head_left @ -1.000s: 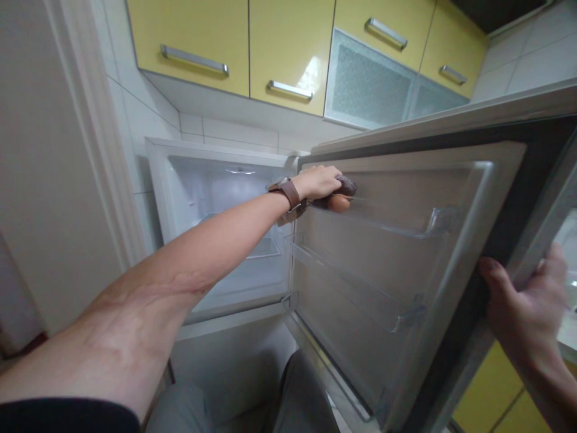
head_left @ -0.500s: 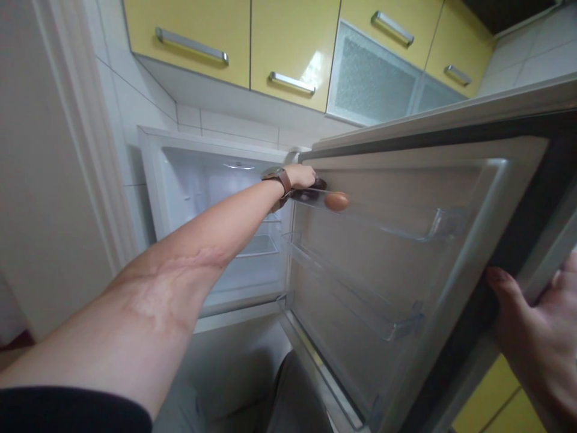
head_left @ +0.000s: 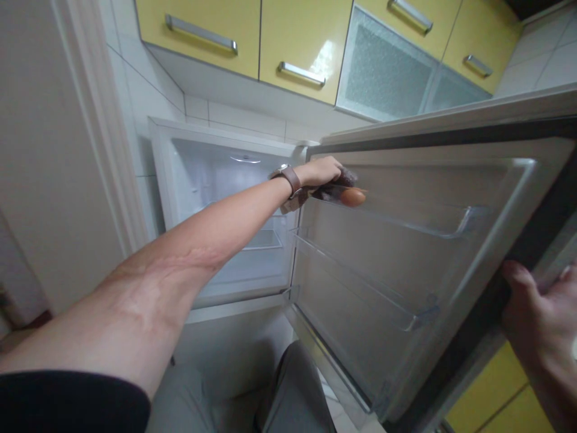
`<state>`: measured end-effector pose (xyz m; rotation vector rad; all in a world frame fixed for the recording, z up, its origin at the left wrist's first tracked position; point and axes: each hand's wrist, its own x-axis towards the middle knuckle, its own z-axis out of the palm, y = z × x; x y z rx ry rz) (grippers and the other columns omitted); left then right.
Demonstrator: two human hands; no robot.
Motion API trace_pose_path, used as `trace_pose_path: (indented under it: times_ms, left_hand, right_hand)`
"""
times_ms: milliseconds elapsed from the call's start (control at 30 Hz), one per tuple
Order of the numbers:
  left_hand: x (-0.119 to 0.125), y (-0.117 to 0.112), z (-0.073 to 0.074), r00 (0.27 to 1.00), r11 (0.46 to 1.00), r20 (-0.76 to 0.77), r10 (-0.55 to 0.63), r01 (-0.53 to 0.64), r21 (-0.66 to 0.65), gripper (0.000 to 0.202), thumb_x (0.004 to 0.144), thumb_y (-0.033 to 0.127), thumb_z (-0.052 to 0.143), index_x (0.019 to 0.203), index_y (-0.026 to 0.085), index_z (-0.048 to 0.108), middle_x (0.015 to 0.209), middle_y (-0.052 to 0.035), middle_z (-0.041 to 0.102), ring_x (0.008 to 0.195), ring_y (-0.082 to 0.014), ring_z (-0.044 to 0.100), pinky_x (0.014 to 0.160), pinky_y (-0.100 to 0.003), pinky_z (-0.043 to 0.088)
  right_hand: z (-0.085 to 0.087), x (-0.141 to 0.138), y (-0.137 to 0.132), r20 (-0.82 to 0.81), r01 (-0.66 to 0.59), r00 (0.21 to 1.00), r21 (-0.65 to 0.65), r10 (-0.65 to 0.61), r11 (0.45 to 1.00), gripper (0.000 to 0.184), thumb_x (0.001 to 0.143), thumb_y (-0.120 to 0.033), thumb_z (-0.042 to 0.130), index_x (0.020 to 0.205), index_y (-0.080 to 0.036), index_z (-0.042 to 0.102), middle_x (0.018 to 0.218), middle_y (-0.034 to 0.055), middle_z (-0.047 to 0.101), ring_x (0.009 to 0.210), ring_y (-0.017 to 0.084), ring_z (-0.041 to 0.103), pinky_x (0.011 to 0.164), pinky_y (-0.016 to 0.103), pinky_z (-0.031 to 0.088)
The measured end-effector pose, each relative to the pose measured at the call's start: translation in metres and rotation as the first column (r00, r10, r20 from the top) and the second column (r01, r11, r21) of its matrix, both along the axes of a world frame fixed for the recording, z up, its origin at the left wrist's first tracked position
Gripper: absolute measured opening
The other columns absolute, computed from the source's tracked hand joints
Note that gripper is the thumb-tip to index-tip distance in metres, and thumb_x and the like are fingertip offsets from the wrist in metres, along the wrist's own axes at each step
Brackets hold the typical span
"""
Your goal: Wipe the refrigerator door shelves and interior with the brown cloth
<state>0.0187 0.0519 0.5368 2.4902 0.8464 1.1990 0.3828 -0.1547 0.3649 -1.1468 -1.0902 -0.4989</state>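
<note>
My left hand (head_left: 321,171), with a brown-strapped watch on its wrist, reaches into the top shelf (head_left: 419,218) of the open fridge door. Its fingers curl over a dark, rough-skinned thing (head_left: 348,176) that I cannot name for sure. A brown egg (head_left: 353,196) lies in that shelf just below the fingers. My right hand (head_left: 536,319) grips the outer edge of the fridge door (head_left: 491,300) at the lower right, thumb on the inner face and fingers round the outside.
The white fridge compartment (head_left: 225,216) stands open on the left with a bare inner shelf. A second clear door shelf (head_left: 360,282) is lower down. Yellow wall cabinets (head_left: 297,36) with metal handles hang above. My grey-trousered legs (head_left: 288,391) are below.
My left hand drew back to the left along the top door shelf, then moved right again over the dark thing. The egg stayed in the shelf. My right hand kept its grip on the door.
</note>
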Motion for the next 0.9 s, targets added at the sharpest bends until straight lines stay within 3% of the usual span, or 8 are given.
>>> trace_pose_path:
  times_ms: [133,300,367,467,533,667,800,900]
  left_hand:
    - [-0.019,0.006,-0.014,0.969,0.983,0.248,0.019,-0.063,0.170,0.018,0.079,0.013,0.056,0.088,0.017,0.070,0.096,-0.0068,0.074,0.109,-0.0275,0.067,0.105,-0.040,0.050]
    - [-0.051,0.014,-0.047,0.842,0.963,0.528,0.114,-0.223,0.148,0.034,0.084,0.008,0.056,0.113,0.022,0.068,0.117,-0.0089,0.074,0.130,-0.0302,0.060,0.117,-0.043,0.041]
    - [-0.061,0.020,-0.058,0.740,0.941,0.642,0.201,-0.328,0.084,0.037,0.087,0.010,0.056,0.121,0.024,0.065,0.127,-0.0096,0.072,0.133,-0.0293,0.059,0.117,-0.042,0.041]
    - [-0.070,0.032,-0.070,0.503,0.881,0.770,0.392,-0.447,-0.157,0.036,0.090,0.013,0.056,0.124,0.023,0.063,0.132,-0.0116,0.070,0.130,-0.0281,0.061,0.115,-0.040,0.044]
    - [-0.068,0.038,-0.076,0.408,0.857,0.774,0.483,-0.403,-0.322,0.035,0.089,0.013,0.056,0.122,0.022,0.062,0.126,-0.0102,0.073,0.122,-0.0261,0.065,0.108,-0.038,0.048]
    - [-0.050,0.041,-0.089,0.432,0.877,0.763,0.480,-0.234,-0.419,0.031,0.086,0.011,0.056,0.115,0.021,0.062,0.107,-0.0048,0.074,0.103,-0.0207,0.069,0.095,-0.031,0.054]
    - [-0.026,0.031,-0.106,0.362,0.849,0.770,0.525,-0.155,-0.506,0.028,0.087,0.010,0.057,0.113,0.022,0.059,0.105,-0.0050,0.072,0.094,-0.0194,0.070,0.085,-0.030,0.056]
    - [-0.012,0.022,-0.118,0.380,0.837,0.761,0.526,-0.069,-0.543,0.023,0.092,0.014,0.056,0.114,0.021,0.058,0.105,-0.0079,0.073,0.091,-0.0216,0.072,0.083,-0.032,0.057]
  right_hand:
    - [0.000,0.012,0.009,-0.002,0.031,1.000,0.006,-0.031,1.000,0.109,0.063,-0.077,0.072,0.152,-0.015,0.055,0.104,0.0129,0.067,0.084,0.032,0.061,0.074,0.042,0.044]
    - [0.003,0.010,0.012,-0.015,0.017,1.000,0.018,-0.017,1.000,0.112,0.062,-0.081,0.070,0.148,-0.010,0.057,0.100,0.0141,0.067,0.080,0.031,0.060,0.071,0.040,0.043]
    - [0.004,0.009,0.011,-0.011,-0.012,1.000,0.018,0.012,1.000,0.112,0.063,-0.080,0.071,0.150,-0.010,0.056,0.105,0.0155,0.068,0.083,0.031,0.061,0.071,0.040,0.044]
    - [0.002,0.010,0.011,-0.013,0.002,1.000,0.022,-0.001,1.000,0.111,0.063,-0.080,0.070,0.149,-0.011,0.057,0.108,0.0162,0.068,0.085,0.032,0.062,0.073,0.041,0.045]
    - [0.000,0.012,0.012,-0.020,0.039,0.999,0.008,-0.039,0.999,0.110,0.063,-0.083,0.069,0.147,-0.013,0.058,0.106,0.0157,0.068,0.083,0.031,0.061,0.073,0.040,0.044]
    - [-0.001,0.016,0.014,-0.018,0.047,0.999,-0.008,-0.047,0.999,0.107,0.064,-0.084,0.068,0.146,-0.016,0.058,0.103,0.0145,0.068,0.084,0.030,0.061,0.074,0.040,0.043]
    - [-0.002,0.015,0.014,-0.031,0.034,0.999,0.009,-0.034,0.999,0.106,0.064,-0.079,0.069,0.148,-0.016,0.057,0.110,0.0168,0.068,0.091,0.033,0.062,0.081,0.044,0.044]
    - [-0.002,0.013,0.013,-0.030,0.030,0.999,0.001,-0.029,1.000,0.103,0.067,-0.076,0.069,0.150,-0.017,0.056,0.114,0.0173,0.069,0.094,0.034,0.063,0.081,0.044,0.045]
